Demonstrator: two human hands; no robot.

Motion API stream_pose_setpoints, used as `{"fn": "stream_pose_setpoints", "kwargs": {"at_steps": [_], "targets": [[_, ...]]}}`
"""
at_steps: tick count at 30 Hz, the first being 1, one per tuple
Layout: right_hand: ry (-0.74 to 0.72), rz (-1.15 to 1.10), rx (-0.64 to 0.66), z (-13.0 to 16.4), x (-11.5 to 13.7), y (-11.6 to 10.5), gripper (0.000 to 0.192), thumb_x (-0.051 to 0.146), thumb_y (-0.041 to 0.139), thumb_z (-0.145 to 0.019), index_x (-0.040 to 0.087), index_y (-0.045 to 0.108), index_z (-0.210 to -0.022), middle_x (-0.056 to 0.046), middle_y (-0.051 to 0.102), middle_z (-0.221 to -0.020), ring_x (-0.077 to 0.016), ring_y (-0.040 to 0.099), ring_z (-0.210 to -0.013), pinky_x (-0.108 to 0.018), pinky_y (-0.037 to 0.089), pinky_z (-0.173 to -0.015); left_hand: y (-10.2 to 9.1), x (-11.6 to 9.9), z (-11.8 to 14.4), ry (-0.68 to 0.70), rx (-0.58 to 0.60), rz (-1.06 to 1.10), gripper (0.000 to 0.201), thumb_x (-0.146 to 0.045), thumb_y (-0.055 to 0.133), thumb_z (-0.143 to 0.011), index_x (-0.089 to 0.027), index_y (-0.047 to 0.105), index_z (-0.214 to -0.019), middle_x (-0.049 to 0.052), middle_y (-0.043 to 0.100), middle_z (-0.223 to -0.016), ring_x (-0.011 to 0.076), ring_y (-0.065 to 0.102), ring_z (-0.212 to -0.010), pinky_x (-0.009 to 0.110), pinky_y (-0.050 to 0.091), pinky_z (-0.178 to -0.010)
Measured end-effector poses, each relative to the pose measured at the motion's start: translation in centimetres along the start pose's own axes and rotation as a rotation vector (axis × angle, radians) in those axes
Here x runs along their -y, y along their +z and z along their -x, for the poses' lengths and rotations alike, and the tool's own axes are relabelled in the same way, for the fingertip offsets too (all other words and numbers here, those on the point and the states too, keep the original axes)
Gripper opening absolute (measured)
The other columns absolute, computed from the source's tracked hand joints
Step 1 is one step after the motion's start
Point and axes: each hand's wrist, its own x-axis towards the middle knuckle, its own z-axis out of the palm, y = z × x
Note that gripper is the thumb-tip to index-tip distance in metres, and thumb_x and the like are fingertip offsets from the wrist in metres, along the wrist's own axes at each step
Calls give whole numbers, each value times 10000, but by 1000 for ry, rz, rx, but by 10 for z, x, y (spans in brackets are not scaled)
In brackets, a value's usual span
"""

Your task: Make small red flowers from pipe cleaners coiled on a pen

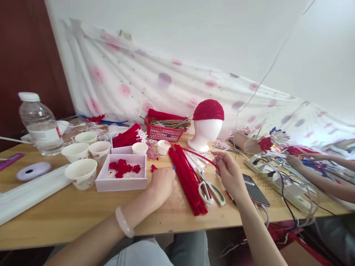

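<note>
Cups (82, 173): six; scissors (211, 191): one.

Bare forearms, pale bangle (124, 222) on left wrist.

On the bench (69, 214), the bundle of pipe cleaners (187, 177) lies at the centre, between the 2 hands: the left hand (162, 183) at 9 o'clock of it, the right hand (230, 173) at 3 o'clock. The scissors (212, 190) lie just beside the bundle at 4 o'clock. The shallow box (122, 173) sits at 9 o'clock of the left hand, with 4 paper cups (81, 171) farther that way. The basket (165, 131) and the foam head (206, 129) stand at 12 o'clock; the bottle (40, 123) at 10 o'clock. A phone (255, 190) lies at 3 o'clock of the right hand.
</note>
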Motion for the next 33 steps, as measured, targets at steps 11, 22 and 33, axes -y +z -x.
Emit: {"fn": "stream_pose_setpoints", "kwargs": {"at_steps": [11,22,33], "targets": [[-173,42,220,1,11,30,468,455,453,-939,226,279,-569,56,253,-547,-112,273,-513,-261,220,-488,-55,43,0,216,19,390,285,-135,399,-935,-180,590,-1141,45,698,-891,161,627,-745,243,441,-641],[-253,4,319,-13,23,41,455,436,527,-890,217,331,-543,59,294,-528,-103,281,-515,-262,225,-499,-59,67,9,166,537,903,591,-663,698,-731,-134,707,-995,24,643,-770,71,340,-551,226,210,-512],[-170,121,330,-22,19,65,459,501,490,-905,225,337,-571,53,318,-560,-121,292,-547,-270,226,-520,-55,72,12,160,643,982,514,-494,863,-634,-125,736,-968,47,702,-750,88,489,-574,223,237,-508]]}}
